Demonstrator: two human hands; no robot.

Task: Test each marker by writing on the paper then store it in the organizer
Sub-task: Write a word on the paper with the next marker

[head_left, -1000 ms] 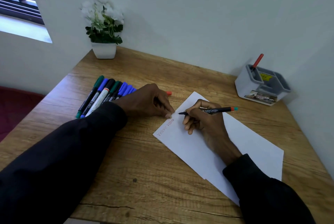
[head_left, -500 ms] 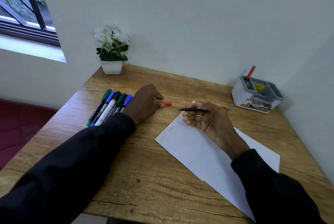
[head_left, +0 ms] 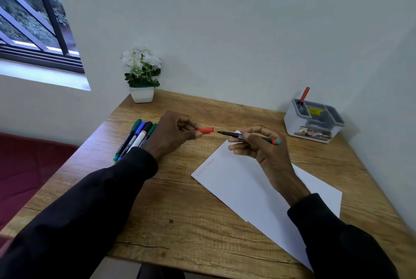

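**Cap and marker held apart above the worktop**

Left hand point(head_left: 173, 134): raised over the wooden worktop point(head_left: 180, 211), fingers point(head_left: 193, 134) pinched together on a red cap point(head_left: 205, 130), open end of the cap facing right.

Right hand point(head_left: 258, 145): raised above the far corner of the paper point(head_left: 247, 186), fingers point(head_left: 236, 138) clamped on a black marker point(head_left: 238, 135). Marker near level, bare tip pointing left at the cap, red-and-teal end pointing right. Tip and cap close, not touching.

Paper: white sheet, lying at an angle across the right half of the worktop, with 2 short words in red near its left corner.

Spare markers point(head_left: 137, 138): a loose row lying flat on the worktop just left of the left hand, partly hidden by the wrist and dark sleeve point(head_left: 101, 191); green, blue and black caps visible.

Organizer point(head_left: 313, 124): grey-and-white box in the far right corner, well apart from both hands. 1 red-capped marker point(head_left: 304, 96) standing tilted in the back left compartment; other compartments appear to hold no markers.

Potted plant point(head_left: 142, 76): white flowers, white pot, far left corner against the wall.
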